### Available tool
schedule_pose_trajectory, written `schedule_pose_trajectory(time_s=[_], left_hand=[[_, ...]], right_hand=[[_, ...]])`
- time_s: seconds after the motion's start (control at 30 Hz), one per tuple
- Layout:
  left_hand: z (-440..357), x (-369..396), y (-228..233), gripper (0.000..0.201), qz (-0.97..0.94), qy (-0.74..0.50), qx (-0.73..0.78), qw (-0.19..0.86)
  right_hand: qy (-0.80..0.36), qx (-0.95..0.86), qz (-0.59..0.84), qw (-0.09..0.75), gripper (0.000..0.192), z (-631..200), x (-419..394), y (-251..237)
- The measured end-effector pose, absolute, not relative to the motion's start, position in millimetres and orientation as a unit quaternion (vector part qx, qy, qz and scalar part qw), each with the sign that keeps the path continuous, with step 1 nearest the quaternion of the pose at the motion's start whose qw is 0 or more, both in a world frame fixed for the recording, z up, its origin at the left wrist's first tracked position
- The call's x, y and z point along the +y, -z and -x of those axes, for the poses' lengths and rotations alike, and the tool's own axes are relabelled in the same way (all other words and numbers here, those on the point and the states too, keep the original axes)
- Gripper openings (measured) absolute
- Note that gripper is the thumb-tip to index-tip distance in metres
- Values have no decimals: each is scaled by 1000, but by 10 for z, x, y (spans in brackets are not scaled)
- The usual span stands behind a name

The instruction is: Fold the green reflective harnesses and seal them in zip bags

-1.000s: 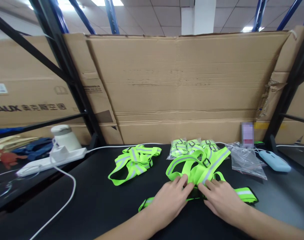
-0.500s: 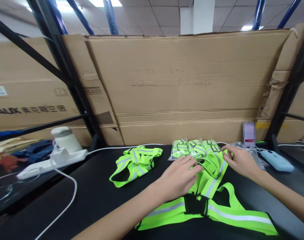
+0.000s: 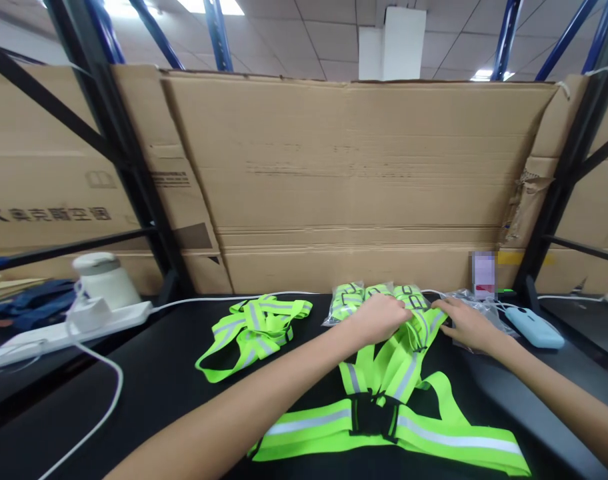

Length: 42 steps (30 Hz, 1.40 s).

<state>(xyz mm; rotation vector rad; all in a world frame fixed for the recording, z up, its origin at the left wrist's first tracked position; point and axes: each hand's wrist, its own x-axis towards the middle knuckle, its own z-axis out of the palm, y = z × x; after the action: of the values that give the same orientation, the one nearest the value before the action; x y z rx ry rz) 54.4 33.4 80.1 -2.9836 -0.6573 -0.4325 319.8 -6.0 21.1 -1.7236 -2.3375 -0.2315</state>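
Note:
A lime-green reflective vest (image 3: pixel 458 437) made of elastic straps with silver stripes lies in front of me, its wide waist band spread across the black table. A black joining piece (image 3: pixel 375 416) sits at the middle of the band, and the shoulder straps run away from me. My left hand (image 3: pixel 383 316) is closed at the far end of these straps, its fingertips partly hidden. My right hand (image 3: pixel 465 324) pinches the strap edge just to the right. A second reflective vest (image 3: pixel 257 328) lies in a loose bundle to the left.
Several bagged green vests (image 3: pixel 347 301) stand in a row behind my hands. On the right are a light blue device (image 3: pixel 535 327), clear plastic and a small box (image 3: pixel 483 275). A white power strip (image 3: pixel 134 316) and a pale jug (image 3: pixel 109 280) stand left. Cardboard (image 3: pixel 354 167) walls the back.
My left hand has moved forward over the straps, and its fingers have closed further. More of the left shoulder strap shows. My right hand stays at the strap edge; the view has shifted slightly.

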Motion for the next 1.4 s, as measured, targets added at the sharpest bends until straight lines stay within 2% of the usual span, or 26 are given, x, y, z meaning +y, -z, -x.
schedule_pose_trajectory(time_s=[0.17,0.3,0.47,0.63,0.7,0.8,0.87,0.93,1.07,1.1,1.17,1.23,1.3,1.4], left_hand=[[-116,556,-996,15,908,261,-319,-72],[235,821,-1068,20,815,346,-432,-174],[361,1178,-887,30,717,333,-543,-283],[338,1379,-677,35,694,300,-592,-278],[359,1389,-634,38,710,299,-587,-247],[378,1349,-605,65,768,300,-526,-212],[357,1308,-608,78,811,292,-460,-212],[309,1265,-634,73,842,284,-401,-224],[180,1181,-758,30,859,284,-331,-269],[151,1162,-803,27,855,289,-322,-285],[107,1134,-902,40,839,313,-317,-312],[80,1126,-1008,50,811,360,-327,-324],[68,1137,-1111,47,778,413,-342,-328],[66,1167,-1241,46,733,466,-354,-348]], right_hand=[[102,-780,604,132,24,-3149,-63,-395],[133,-756,620,164,15,-3068,-44,-598],[143,-740,626,197,18,-2892,238,-864],[114,-738,627,224,35,-2651,676,-970],[88,-747,616,236,46,-2579,794,-924],[43,-751,606,258,64,-2520,891,-768],[15,-733,620,280,63,-2515,929,-642],[-16,-700,648,298,59,-2533,969,-529],[-86,-647,699,294,62,-2594,1068,-391],[-98,-639,706,290,59,-2604,1089,-376],[-116,-623,719,285,50,-2608,1119,-365],[-133,-604,734,280,53,-2587,1130,-372],[-150,-586,747,276,59,-2541,1127,-387],[-174,-576,745,288,50,-2440,1113,-411]])
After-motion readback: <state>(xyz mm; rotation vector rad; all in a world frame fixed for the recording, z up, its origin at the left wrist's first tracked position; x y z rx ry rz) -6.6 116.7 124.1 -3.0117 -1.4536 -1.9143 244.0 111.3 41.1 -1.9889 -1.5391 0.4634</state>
